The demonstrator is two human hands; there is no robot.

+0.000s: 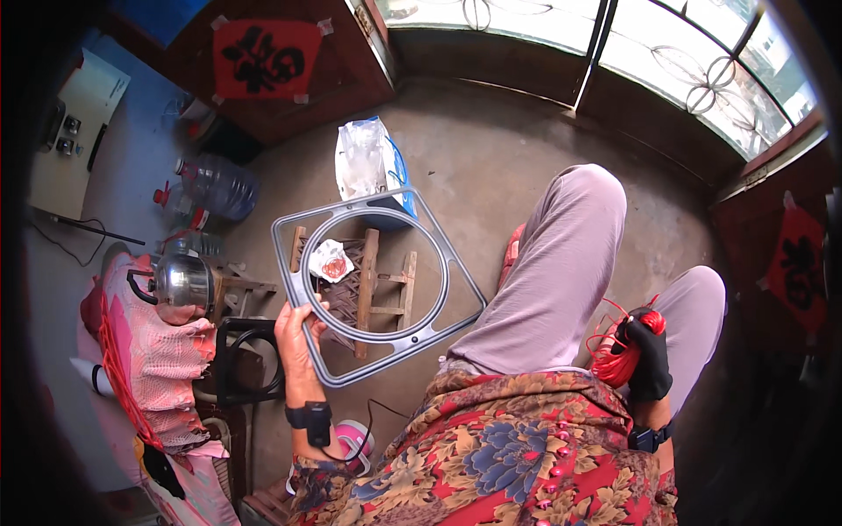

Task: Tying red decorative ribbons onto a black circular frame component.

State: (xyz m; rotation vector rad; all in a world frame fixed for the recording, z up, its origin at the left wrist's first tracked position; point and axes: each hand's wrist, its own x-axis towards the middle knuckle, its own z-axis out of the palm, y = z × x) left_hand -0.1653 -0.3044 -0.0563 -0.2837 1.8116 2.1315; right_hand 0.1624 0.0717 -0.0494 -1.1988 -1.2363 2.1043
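My left hand (299,340) grips a grey square plastic frame (419,337) with a large round opening, fingers and thumb closed on its left edge. The frame is raised and tilted, and the stool shows through its opening. Over my right thigh, my right hand (650,358) wears a black glove and is closed around a bundle of red cord (617,361). Loose loops of the cord stick out on the bundle's left side. The two things are well apart.
Behind the frame stands a low wooden stool (367,294) bearing a white crumpled wrapper (333,259) with something red in it. Beyond is a carton (399,171) with a plastic bag. To the left are a metal kettle (182,282), pink cloth (162,373), a black square frame (230,364) and water bottles (224,186).
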